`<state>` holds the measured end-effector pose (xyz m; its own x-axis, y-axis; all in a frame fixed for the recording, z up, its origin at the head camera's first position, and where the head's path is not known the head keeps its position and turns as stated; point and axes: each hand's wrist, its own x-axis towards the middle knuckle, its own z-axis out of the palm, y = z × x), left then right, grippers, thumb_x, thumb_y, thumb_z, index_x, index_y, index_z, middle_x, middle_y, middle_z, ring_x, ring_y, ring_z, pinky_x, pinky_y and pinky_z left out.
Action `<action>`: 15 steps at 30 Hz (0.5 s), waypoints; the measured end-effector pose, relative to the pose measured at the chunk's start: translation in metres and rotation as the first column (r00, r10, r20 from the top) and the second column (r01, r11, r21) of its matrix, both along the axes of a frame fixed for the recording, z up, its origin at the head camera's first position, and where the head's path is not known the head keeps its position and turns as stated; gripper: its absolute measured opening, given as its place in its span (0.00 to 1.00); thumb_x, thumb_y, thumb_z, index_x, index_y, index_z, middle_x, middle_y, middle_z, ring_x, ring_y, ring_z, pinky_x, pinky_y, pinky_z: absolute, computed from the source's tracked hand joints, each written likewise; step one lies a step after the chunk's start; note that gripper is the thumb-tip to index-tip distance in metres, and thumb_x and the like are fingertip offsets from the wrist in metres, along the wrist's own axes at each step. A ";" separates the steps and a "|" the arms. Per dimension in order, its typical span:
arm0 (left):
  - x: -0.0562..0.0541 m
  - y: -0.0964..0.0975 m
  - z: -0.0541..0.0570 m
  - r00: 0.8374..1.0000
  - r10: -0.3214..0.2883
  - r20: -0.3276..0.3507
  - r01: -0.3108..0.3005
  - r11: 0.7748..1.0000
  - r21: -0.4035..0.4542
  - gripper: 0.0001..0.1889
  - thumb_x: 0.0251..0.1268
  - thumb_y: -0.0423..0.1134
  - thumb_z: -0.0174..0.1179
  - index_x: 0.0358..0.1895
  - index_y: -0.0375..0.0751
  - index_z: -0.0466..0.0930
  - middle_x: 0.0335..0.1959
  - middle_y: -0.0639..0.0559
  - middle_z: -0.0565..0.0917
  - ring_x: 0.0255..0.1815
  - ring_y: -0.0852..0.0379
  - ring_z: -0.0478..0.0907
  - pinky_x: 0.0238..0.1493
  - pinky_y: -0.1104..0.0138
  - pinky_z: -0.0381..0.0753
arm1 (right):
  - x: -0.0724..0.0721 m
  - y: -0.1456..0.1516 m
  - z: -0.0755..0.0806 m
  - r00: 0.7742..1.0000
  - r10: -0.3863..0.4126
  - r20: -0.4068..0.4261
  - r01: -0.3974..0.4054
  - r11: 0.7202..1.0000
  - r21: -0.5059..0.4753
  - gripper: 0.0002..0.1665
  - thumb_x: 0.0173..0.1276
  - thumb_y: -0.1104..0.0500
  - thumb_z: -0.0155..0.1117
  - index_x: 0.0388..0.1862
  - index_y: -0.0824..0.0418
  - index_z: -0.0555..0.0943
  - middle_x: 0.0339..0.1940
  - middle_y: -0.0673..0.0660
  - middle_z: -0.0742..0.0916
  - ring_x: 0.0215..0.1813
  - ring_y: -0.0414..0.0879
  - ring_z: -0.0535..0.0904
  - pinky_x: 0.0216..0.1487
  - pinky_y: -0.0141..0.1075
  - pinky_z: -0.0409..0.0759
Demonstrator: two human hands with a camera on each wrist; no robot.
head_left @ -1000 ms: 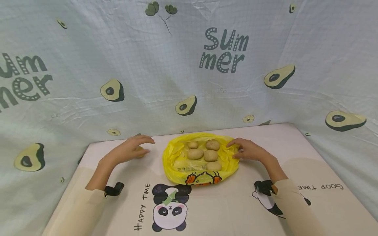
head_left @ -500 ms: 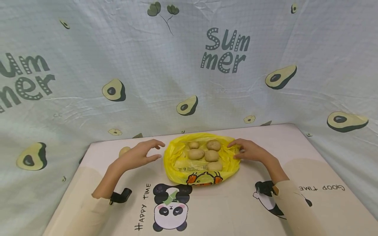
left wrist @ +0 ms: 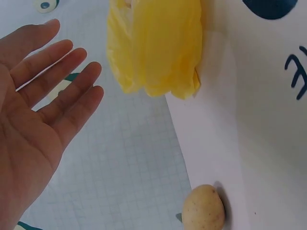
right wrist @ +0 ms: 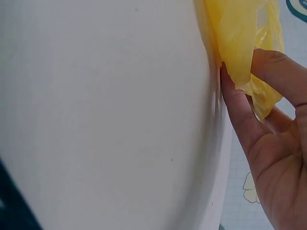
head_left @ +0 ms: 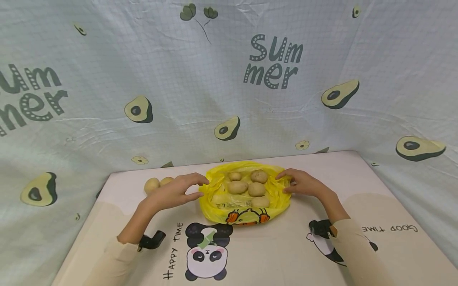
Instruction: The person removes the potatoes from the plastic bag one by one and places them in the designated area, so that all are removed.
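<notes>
Fingers and thumb of the person's right hand pinch the rim of a crumpled, thin yellow plastic bag, a fold of it caught between them. The left hand holds nothing: its fingers are loosely extended and slightly parted, the thumb well away from them. Those fingertips lie at the bag's left edge in the head view (the left wrist view shows them apart from the plastic).

The bag sits between the two hands, its mouth spread wide and facing up. Inside are five pale brown, round to oval potatoes, close together, with the nearest one partly veiled by plastic. An orange-and-black cartoon print marks the bag's near side. Two more smooth, pale brown potatoes lie on the table behind the left hand, side by side.

A black strap-like device is worn on each wrist, below beige sleeves. Under everything is a pink-and-beige table covering, printed with an upside-down panda. Beyond hangs pale grey-green cloth bearing avocados and "summer" lettering.
</notes>
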<state>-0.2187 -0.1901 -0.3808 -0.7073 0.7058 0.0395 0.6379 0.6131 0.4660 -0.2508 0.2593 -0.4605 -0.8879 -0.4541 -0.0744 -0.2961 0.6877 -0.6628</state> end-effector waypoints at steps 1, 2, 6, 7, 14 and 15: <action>0.001 0.001 -0.001 1.000 -0.010 0.001 0.010 1.000 0.003 0.19 0.73 0.40 0.62 0.63 0.40 0.78 0.62 0.47 0.81 0.63 0.47 0.77 0.63 0.51 0.77 | 0.000 0.000 0.000 1.000 -0.001 0.003 0.001 1.000 -0.001 0.24 0.67 0.58 0.72 0.61 0.57 0.81 0.67 0.64 0.78 0.62 0.59 0.75 0.63 0.57 0.76; 0.001 0.003 -0.001 1.000 -0.018 0.001 0.018 1.000 0.006 0.19 0.74 0.40 0.62 0.63 0.40 0.79 0.63 0.48 0.81 0.64 0.47 0.77 0.64 0.51 0.77 | 0.000 0.000 -0.001 1.000 -0.001 0.004 0.001 1.000 0.000 0.24 0.67 0.58 0.72 0.61 0.57 0.81 0.67 0.64 0.78 0.62 0.60 0.75 0.63 0.58 0.76; 0.002 0.012 -0.004 0.999 -0.046 -0.004 0.046 0.999 0.012 0.18 0.74 0.39 0.61 0.63 0.41 0.79 0.62 0.48 0.81 0.65 0.47 0.76 0.67 0.50 0.75 | 0.001 0.000 -0.001 1.000 -0.009 0.009 0.009 1.000 0.005 0.24 0.67 0.58 0.72 0.61 0.56 0.81 0.67 0.64 0.78 0.62 0.60 0.75 0.63 0.58 0.76; 0.003 0.014 -0.006 0.999 -0.053 -0.004 0.053 0.999 0.011 0.18 0.74 0.39 0.61 0.63 0.42 0.79 0.62 0.48 0.81 0.65 0.47 0.76 0.67 0.50 0.74 | 0.001 0.000 0.000 1.000 -0.010 0.011 0.010 1.000 0.006 0.24 0.67 0.58 0.72 0.61 0.57 0.81 0.67 0.64 0.78 0.62 0.60 0.75 0.63 0.58 0.76; 0.004 0.030 -0.012 0.990 -0.137 0.024 0.137 0.991 0.004 0.18 0.74 0.39 0.61 0.63 0.43 0.79 0.62 0.49 0.81 0.64 0.48 0.77 0.65 0.52 0.76 | 0.000 0.000 -0.001 1.000 -0.006 0.007 0.006 1.000 0.006 0.24 0.68 0.58 0.72 0.62 0.57 0.80 0.67 0.64 0.78 0.63 0.60 0.75 0.63 0.58 0.76; 0.004 0.033 -0.013 0.989 -0.146 0.028 0.146 0.989 0.006 0.18 0.74 0.39 0.61 0.63 0.43 0.78 0.62 0.48 0.81 0.63 0.48 0.77 0.65 0.52 0.76 | 0.000 0.000 -0.001 1.000 -0.005 0.005 0.005 1.000 0.005 0.24 0.68 0.58 0.72 0.62 0.57 0.80 0.67 0.64 0.78 0.63 0.60 0.75 0.63 0.57 0.76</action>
